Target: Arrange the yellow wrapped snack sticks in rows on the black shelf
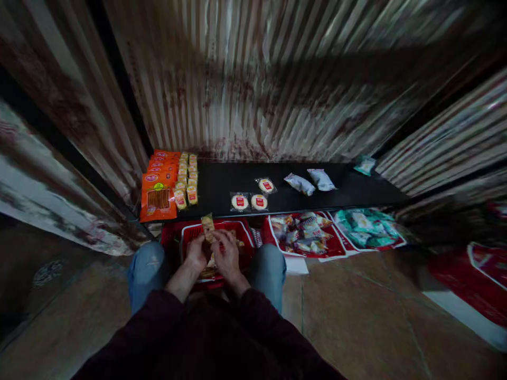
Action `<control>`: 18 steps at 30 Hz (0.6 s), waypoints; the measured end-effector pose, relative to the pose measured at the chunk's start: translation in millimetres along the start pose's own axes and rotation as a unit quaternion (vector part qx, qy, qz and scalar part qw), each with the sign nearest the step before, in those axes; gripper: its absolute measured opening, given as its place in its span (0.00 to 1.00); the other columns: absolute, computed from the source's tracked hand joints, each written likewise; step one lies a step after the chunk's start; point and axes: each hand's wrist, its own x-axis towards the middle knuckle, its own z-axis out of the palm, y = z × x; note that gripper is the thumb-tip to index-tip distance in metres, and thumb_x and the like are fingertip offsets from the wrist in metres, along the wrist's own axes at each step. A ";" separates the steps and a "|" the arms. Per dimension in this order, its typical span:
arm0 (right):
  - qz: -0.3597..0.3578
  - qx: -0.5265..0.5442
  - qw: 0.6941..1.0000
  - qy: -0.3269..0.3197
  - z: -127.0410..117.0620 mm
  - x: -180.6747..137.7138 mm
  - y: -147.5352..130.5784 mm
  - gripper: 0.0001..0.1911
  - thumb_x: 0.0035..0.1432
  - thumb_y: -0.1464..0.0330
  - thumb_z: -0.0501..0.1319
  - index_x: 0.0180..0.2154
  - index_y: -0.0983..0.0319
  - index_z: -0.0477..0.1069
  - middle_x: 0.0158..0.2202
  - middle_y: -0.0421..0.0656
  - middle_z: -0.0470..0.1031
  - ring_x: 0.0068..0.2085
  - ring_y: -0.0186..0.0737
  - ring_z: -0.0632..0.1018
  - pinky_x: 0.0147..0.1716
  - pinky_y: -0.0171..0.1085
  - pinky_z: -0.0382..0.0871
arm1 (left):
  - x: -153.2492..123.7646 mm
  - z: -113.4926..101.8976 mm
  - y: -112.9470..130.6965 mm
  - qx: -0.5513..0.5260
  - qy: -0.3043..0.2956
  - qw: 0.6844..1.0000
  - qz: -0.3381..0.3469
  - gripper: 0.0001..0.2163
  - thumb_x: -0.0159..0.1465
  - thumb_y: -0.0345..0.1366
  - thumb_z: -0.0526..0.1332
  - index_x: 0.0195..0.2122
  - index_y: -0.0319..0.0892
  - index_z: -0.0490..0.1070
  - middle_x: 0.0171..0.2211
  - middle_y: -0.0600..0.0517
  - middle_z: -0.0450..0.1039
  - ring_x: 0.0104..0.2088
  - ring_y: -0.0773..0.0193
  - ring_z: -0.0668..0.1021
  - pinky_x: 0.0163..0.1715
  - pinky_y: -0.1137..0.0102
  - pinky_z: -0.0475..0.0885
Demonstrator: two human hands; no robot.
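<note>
Over a red basket (247,240) between the knees, my left hand (197,254) and my right hand (225,254) come together with bent fingers. A small yellowish wrapped snack packet (207,222) sticks up from between their fingertips. Both hands appear closed on its lower end, which the fingers partly hide. Beneath them, more small packets lie in the basket, mostly covered by the hands. Just beyond, two columns of similar yellow packets (192,194) stand on the black shelf (214,182), beside a row of orange snack bags (158,198).
Round white wrapped cakes (259,201), silvery packets (300,184) and a teal packet (365,165) lie farther right on the shelf. Below its edge stand baskets of striped packets (309,232) and teal packets (362,224). Corrugated panels (237,105) rise behind. Another red basket (467,279) is far right.
</note>
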 end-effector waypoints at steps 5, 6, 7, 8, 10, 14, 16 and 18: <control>0.014 -0.012 1.000 -0.011 -0.3 -0.1 2.6 0.14 0.60 0.68 0.52 0.44 0.62 0.72 0.42 0.47 0.71 0.46 0.42 0.71 0.48 0.41 0.65 | -5.8 1.2 2.1 0.023 -0.021 0.999 0.001 0.05 0.55 0.25 0.57 0.28 0.37 0.71 0.23 0.52 0.73 0.23 0.69 0.74 0.25 0.75 0.68; 0.020 -0.017 1.000 -0.012 -0.1 -0.3 3.6 0.14 0.60 0.68 0.52 0.44 0.62 0.71 0.42 0.47 0.71 0.46 0.42 0.71 0.49 0.41 0.65 | -6.5 1.2 1.9 0.029 -0.025 0.999 0.002 0.04 0.55 0.26 0.57 0.29 0.37 0.71 0.24 0.52 0.73 0.24 0.69 0.74 0.25 0.75 0.67; 0.027 -0.022 0.999 -0.011 0.1 -0.6 4.7 0.14 0.60 0.68 0.52 0.44 0.62 0.71 0.43 0.48 0.71 0.46 0.42 0.71 0.49 0.42 0.65 | -6.8 1.0 1.4 0.034 -0.028 0.999 0.007 0.04 0.54 0.27 0.58 0.29 0.37 0.71 0.25 0.52 0.73 0.24 0.69 0.74 0.25 0.75 0.67; 0.033 -0.027 0.999 -0.009 0.2 -0.8 5.7 0.14 0.60 0.68 0.52 0.44 0.62 0.71 0.43 0.48 0.72 0.46 0.43 0.71 0.49 0.42 0.65 | -6.7 0.5 0.7 0.038 -0.031 0.999 0.015 0.04 0.54 0.28 0.58 0.30 0.38 0.71 0.26 0.52 0.73 0.24 0.69 0.74 0.25 0.75 0.67; 0.041 -0.034 0.999 -0.005 0.5 -1.2 7.3 0.14 0.59 0.68 0.52 0.44 0.62 0.71 0.44 0.49 0.72 0.47 0.43 0.71 0.49 0.43 0.65 | -5.2 -1.1 -0.9 0.047 -0.037 0.997 0.038 0.05 0.51 0.28 0.61 0.30 0.38 0.71 0.27 0.53 0.74 0.25 0.69 0.75 0.27 0.75 0.67; 0.045 -0.029 0.999 -0.009 0.9 -1.3 8.9 0.13 0.60 0.67 0.52 0.43 0.63 0.71 0.43 0.49 0.73 0.47 0.43 0.71 0.50 0.43 0.65 | 0.2 -5.5 -3.6 0.077 -0.029 0.993 0.086 0.11 0.44 0.31 0.66 0.29 0.39 0.69 0.25 0.55 0.73 0.26 0.69 0.74 0.29 0.73 0.67; 0.055 -0.017 0.998 -0.011 2.0 -1.5 9.9 0.14 0.60 0.66 0.52 0.43 0.63 0.71 0.43 0.49 0.73 0.47 0.43 0.72 0.50 0.43 0.65 | 1.8 -6.8 -4.9 0.096 -0.027 0.989 0.109 0.13 0.41 0.32 0.68 0.28 0.40 0.68 0.25 0.56 0.72 0.25 0.69 0.74 0.29 0.73 0.67; 0.073 -0.003 0.997 -0.015 3.5 -1.8 11.3 0.15 0.60 0.65 0.52 0.45 0.64 0.70 0.44 0.50 0.73 0.47 0.44 0.72 0.50 0.44 0.66 | 1.6 -7.2 -6.6 0.114 -0.027 0.985 0.128 0.16 0.39 0.34 0.70 0.28 0.40 0.68 0.25 0.57 0.72 0.26 0.69 0.73 0.30 0.72 0.67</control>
